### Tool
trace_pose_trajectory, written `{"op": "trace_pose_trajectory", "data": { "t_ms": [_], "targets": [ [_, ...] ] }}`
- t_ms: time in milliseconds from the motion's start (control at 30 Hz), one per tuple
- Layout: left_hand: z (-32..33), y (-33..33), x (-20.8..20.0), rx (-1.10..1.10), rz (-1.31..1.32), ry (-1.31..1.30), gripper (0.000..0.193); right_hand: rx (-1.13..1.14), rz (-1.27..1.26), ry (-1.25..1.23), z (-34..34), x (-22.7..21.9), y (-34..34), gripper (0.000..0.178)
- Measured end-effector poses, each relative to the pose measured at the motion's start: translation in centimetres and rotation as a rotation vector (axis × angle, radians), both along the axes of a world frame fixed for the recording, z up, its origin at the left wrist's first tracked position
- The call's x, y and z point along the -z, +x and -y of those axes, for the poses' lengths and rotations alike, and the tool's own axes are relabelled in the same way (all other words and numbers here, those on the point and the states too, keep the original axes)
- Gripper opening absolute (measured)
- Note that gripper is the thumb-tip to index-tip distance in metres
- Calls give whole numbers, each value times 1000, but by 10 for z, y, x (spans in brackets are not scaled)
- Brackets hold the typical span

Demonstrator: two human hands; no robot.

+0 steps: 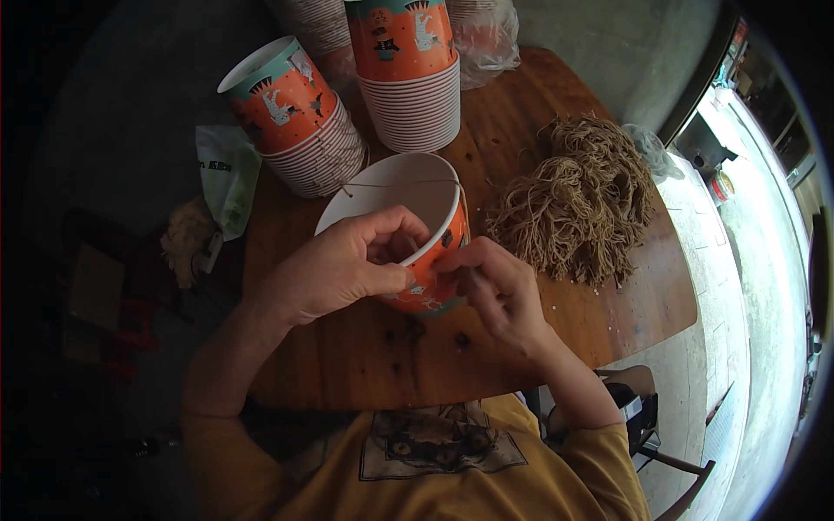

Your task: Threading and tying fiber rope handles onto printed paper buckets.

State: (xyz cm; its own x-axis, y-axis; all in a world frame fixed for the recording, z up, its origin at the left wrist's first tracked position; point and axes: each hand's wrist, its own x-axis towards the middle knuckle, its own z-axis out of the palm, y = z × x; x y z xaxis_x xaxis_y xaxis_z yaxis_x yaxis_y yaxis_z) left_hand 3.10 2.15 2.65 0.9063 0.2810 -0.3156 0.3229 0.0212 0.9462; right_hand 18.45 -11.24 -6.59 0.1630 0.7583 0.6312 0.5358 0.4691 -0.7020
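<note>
A paper bucket (420, 167), white inside and orange with printed figures outside, stands tilted before me on the table. My left hand (365, 256) grips its near rim, fingers inside and thumb against the outer wall. A thin brown string (400, 184) crosses the bucket's mouth, with a small knot at the left rim, and passes down the right side. My right hand (495, 282) is closed at the bucket's outer right wall, its fingertips pinched; whatever lies between them is hidden. A heap of brown strings (582, 204) lies to the right of the bucket.
Two stacks of nested buckets, an upright stack (408, 104) and a leaning stack (295, 122), stand behind on the wooden table (365, 356). Clear plastic wrapping (486, 48) is at the back. A white-and-green bag (228, 178) hangs at the left edge. A chair (669, 460) stands at lower right.
</note>
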Motion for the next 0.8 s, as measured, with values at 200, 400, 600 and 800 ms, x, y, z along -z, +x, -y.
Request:
{"op": "trace_pose_trajectory", "data": {
  "t_ms": [200, 400, 600, 800],
  "targets": [
    [1, 1, 0, 10, 13, -8, 30, 38, -206, -102, 4, -7, 1, 21],
    [2, 3, 1, 12, 18, 23, 29, -23, -3, -178, 11, -10, -4, 10],
    [9, 3, 1, 7, 33, -8, 28, -11, -41, -304, 21, -24, 2, 17],
    [11, 4, 5, 26, 34, 21, 30, -21, -213, -526, 22, -31, -2, 29]
  ]
}}
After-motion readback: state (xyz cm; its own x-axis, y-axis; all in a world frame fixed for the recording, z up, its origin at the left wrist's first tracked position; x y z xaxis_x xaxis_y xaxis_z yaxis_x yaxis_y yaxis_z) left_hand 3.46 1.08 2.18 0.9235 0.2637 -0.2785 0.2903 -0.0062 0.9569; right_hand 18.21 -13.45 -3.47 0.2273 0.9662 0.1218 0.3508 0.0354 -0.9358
